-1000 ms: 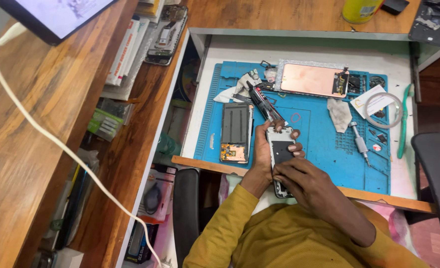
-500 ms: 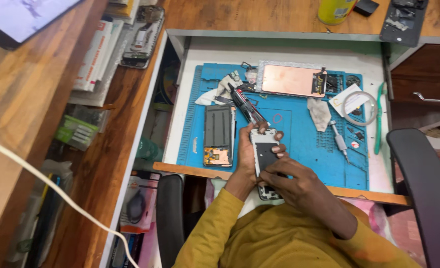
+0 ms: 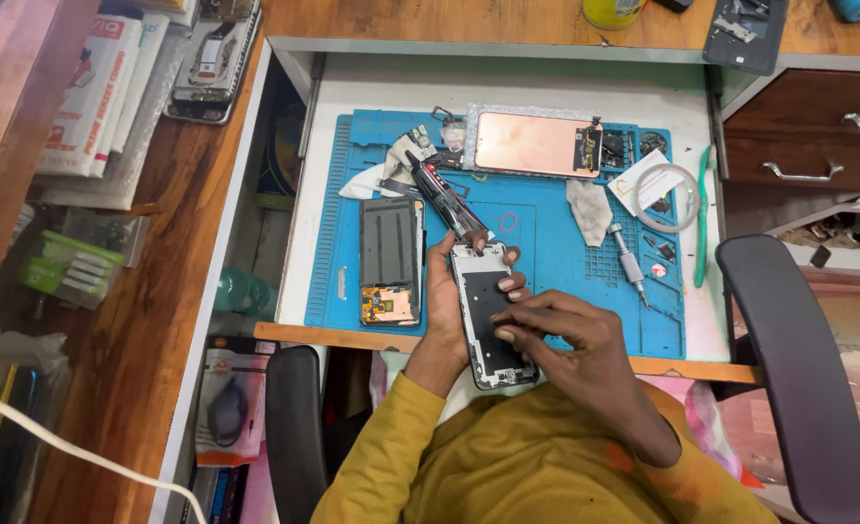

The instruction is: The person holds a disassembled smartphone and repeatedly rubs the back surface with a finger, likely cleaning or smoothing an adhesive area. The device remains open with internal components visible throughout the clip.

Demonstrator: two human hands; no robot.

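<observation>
My left hand [image 3: 446, 306] grips an opened phone frame [image 3: 489, 312], silver-edged with a dark inside, held over the near edge of the blue work mat [image 3: 546, 247]. A dark screwdriver with a red band [image 3: 446, 201] runs up and left from the same hand. My right hand [image 3: 570, 335] rests its fingertips on the phone's lower middle; whether it pinches a small part I cannot tell. A second opened phone body [image 3: 390, 260] lies on the mat to the left. A copper-coloured screen panel [image 3: 530, 145] lies at the mat's far edge.
A precision screwdriver [image 3: 629, 263], a grey cloth [image 3: 590, 209], a clear tape ring [image 3: 665, 183] and a green tool [image 3: 703, 218] lie on the mat's right. Black chair arms [image 3: 789, 369] flank me. Drawers [image 3: 808, 146] stand right; packets and a white cable [image 3: 71, 451] left.
The view has swung left, so the desk now sits further right in frame. Both hands stay on the phone frame, and the right fingers have shifted slightly on it.
</observation>
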